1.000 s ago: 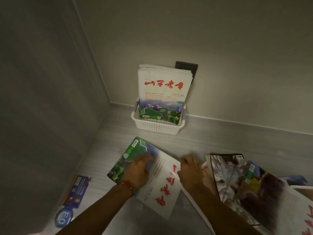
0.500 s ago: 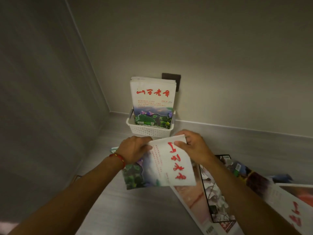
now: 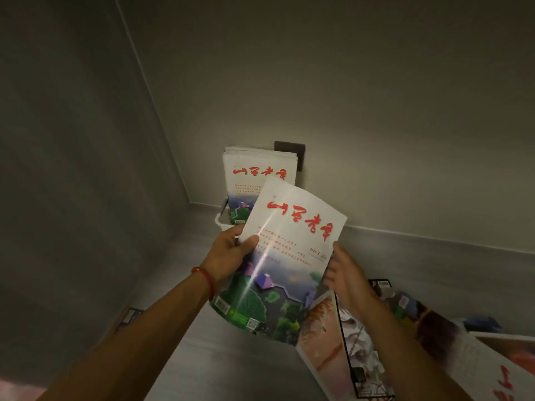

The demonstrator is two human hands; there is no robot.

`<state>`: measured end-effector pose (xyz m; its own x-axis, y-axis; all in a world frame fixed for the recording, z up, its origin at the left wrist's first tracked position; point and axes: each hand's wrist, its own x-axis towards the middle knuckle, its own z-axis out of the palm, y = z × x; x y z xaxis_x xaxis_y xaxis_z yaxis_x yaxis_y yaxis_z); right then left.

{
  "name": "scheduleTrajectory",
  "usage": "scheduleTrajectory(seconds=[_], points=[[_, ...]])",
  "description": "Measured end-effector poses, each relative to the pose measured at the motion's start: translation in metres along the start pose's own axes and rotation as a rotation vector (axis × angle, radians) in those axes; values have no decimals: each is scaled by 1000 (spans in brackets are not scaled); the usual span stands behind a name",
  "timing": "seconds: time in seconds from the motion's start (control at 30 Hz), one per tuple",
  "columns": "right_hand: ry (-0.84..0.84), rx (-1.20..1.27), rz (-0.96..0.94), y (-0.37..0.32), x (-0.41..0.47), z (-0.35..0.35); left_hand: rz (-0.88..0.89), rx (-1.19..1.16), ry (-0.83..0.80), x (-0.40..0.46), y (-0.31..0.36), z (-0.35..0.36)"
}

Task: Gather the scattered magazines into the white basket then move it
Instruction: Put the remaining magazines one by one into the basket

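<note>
A magazine (image 3: pixel 289 256) with a white cover, red characters and a green landscape is held upright in the air, cover toward me. My left hand (image 3: pixel 231 253) grips its left edge, thumb on the cover. My right hand (image 3: pixel 344 273) is at its right edge with fingers spread, and I cannot tell if it touches. Behind the held magazine, the white basket (image 3: pixel 220 224) stands in the corner, mostly hidden. Several magazines (image 3: pixel 257 172) of the same title stand upright in the basket.
More magazines (image 3: pixel 362 342) lie overlapping on the grey floor at the lower right, one with red characters (image 3: pixel 503 380) at the frame edge. A small blue booklet (image 3: pixel 130 316) lies by the left wall. A dark wall plate (image 3: pixel 292 149) sits behind the basket.
The magazine was lifted off the floor, turned upright and raised toward the basket. My right hand has let go of its top edge and opened beside it.
</note>
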<state>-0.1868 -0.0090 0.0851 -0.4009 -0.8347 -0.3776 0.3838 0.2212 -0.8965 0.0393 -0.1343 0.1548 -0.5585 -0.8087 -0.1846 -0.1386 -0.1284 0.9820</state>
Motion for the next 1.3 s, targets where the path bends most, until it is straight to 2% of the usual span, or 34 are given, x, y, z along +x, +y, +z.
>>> scheduleTrajectory(seconds=[0.1, 0.27, 0.43, 0.57, 0.63, 0.77, 0.97, 1.3], points=[[-4, -16, -110, -3, 7, 17, 19, -59, -26, 7, 2, -12], [141, -375, -407, -50, 29, 38, 17, -49, 51, 35, 11, -43], [349, -714, -606, -104, 61, 74, 167, 191, 231, 83, 38, -68], [409, -849, -686, -129, 84, 92, 256, 492, 306, 120, 56, -90], [427, -904, -704, -134, 96, 99, 246, 552, 313, 135, 57, -99], [445, -938, -686, -134, 123, 104, 187, 524, 311, 164, 46, -108], [407, -960, -567, -113, 157, 100, 12, 407, 301, 202, 8, -115], [395, -999, -421, -75, 183, 97, -119, 198, 271, 217, -27, -103]])
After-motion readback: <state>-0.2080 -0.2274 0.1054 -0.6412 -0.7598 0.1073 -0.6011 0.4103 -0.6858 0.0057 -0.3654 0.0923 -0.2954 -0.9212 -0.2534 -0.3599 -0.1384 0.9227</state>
